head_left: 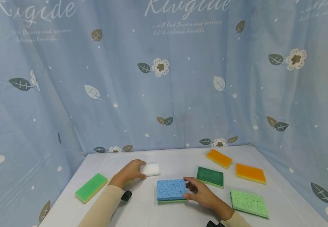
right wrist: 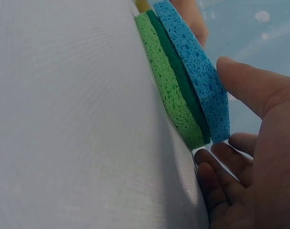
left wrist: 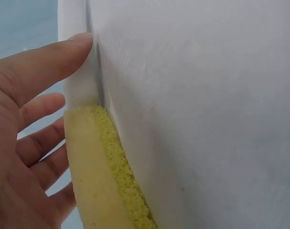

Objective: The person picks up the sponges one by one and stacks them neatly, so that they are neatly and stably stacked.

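My left hand holds the left end of a white sponge, thumb on its near side. Beneath that hand lies a yellow sponge, mostly hidden in the head view. Front and centre, a blue sponge rests on a light green sponge with a dark green scouring layer. My right hand grips the blue sponge by its right end, with the thumb at the near corner and the index finger at the far one. Its other fingers curl beside the stack.
A green-topped sponge lies at the left. To the right are a dark green sponge, two orange sponges and a light green sponge. A blue patterned curtain surrounds the white table.
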Demonstrator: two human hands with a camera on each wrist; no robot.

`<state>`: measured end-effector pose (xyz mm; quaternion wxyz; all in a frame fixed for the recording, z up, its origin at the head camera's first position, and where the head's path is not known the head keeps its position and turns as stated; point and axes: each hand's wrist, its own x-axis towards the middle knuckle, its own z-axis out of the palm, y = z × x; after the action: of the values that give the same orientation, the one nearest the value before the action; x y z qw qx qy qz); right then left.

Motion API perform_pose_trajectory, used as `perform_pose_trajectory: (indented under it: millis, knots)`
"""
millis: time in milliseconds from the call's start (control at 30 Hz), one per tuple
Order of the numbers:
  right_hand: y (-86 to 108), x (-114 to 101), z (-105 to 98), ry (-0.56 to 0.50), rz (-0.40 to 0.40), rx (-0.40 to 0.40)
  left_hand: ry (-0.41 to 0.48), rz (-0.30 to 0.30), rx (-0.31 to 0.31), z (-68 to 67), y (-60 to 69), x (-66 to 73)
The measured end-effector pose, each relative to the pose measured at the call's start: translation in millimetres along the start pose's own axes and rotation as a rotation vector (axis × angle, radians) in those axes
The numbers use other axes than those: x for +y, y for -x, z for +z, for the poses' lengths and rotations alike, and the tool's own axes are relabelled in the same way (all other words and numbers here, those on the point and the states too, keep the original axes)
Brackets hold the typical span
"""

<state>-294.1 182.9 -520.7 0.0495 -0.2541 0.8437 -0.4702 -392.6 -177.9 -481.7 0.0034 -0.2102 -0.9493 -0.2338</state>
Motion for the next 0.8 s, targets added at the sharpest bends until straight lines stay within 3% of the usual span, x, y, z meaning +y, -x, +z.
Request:
perform_pose_trajectory:
  millis: [300, 567, 800]
  knots:
    - [-0.8, 1.7, 0.4, 0.006, 0.002, 0.003, -0.02, 0.042, 0.024, 2.6, 4.8, 5.5]
    - [-0.8, 2.2, 0.2, -0.006, -0.012, 0.007, -0.002, 0.057, 0.029, -2.7, 12.8, 17.6]
    - [2.1, -1.0, 0.8, -0.012, -0.066, 0.008, -0.016, 0.161, 0.062, -8.7, 21.5, 38.0]
